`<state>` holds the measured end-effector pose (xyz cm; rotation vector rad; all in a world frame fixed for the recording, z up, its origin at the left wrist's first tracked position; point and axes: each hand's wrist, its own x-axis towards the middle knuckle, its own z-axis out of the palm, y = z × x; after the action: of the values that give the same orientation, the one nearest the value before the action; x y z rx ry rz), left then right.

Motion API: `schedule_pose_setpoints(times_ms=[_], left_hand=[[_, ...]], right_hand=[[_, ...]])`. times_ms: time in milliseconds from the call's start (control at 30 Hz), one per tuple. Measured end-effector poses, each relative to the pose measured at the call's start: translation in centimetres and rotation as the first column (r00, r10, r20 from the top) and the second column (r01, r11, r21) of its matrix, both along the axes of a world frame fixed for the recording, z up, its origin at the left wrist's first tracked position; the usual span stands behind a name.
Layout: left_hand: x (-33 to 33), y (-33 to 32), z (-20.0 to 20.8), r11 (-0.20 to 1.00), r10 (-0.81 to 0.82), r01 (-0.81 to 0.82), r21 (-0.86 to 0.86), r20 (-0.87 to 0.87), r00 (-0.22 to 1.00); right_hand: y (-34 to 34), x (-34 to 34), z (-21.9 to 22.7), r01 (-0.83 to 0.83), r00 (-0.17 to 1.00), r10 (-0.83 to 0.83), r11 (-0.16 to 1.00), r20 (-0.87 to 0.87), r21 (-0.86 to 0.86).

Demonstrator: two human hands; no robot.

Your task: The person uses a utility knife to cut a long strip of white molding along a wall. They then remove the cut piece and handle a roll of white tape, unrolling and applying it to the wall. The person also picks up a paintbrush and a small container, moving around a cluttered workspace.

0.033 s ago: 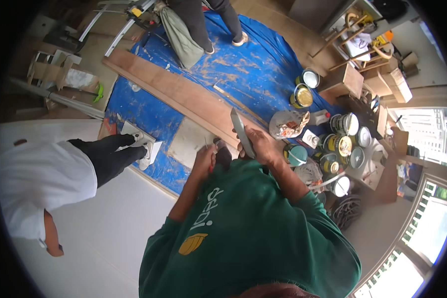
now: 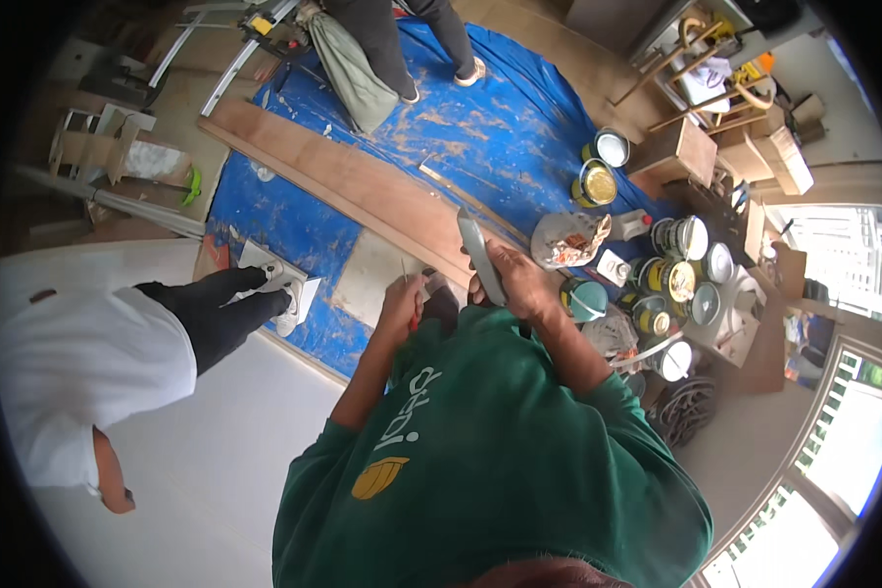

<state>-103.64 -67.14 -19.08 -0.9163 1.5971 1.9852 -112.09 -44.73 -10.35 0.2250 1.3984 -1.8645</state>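
My right hand (image 2: 521, 279) is closed around a long, flat grey piece (image 2: 477, 253) with a tapered end, held upright and tilted in front of my chest. Its exact kind I cannot make out. To its left, my left hand (image 2: 400, 304) grips a red-handled tool (image 2: 415, 321) with a thin metal shaft pointing up and away; the fingers cover most of the handle. Both hands are apart from each other. Beyond them a long reddish-brown wooden board (image 2: 338, 176) lies diagonally over the blue tarp (image 2: 519, 108).
Paint buckets (image 2: 671, 281), a clear plastic bag (image 2: 562, 240) and a coiled hose (image 2: 684, 416) crowd the right side. One person in a white shirt (image 2: 98, 363) stands at left; another person's dark-trousered legs (image 2: 372, 39) are at the far side. A thin wooden strip (image 2: 470, 199) lies past the board.
The grey piece has turned slightly in my right hand, showing more of its flat face. The white-shirted person's arm has shifted a little. My left hand is nearly unmoved.
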Motion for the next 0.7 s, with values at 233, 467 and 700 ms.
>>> schedule_pose_setpoints(times_ms=[233,467,700], left_hand=[[-12.0,-3.8,-0.6,0.999,0.042,-0.042,-0.021,-0.004,0.999],[-12.4,-8.2,-8.2,0.865,-0.304,0.248,-0.437,-0.061,0.951],[-15.5,-14.6,-15.6,0.089,-0.765,0.534,-0.841,0.286,0.577]], right_hand=[[0.5,-8.7,-2.4,0.267,0.963,-0.268,0.953,0.016,-0.146],[4.9,-17.4,1.0,0.273,0.948,-0.248,0.956,-0.2,0.107],[11.5,-22.4,0.5,0.432,0.892,-0.4,0.893,-0.213,0.131]])
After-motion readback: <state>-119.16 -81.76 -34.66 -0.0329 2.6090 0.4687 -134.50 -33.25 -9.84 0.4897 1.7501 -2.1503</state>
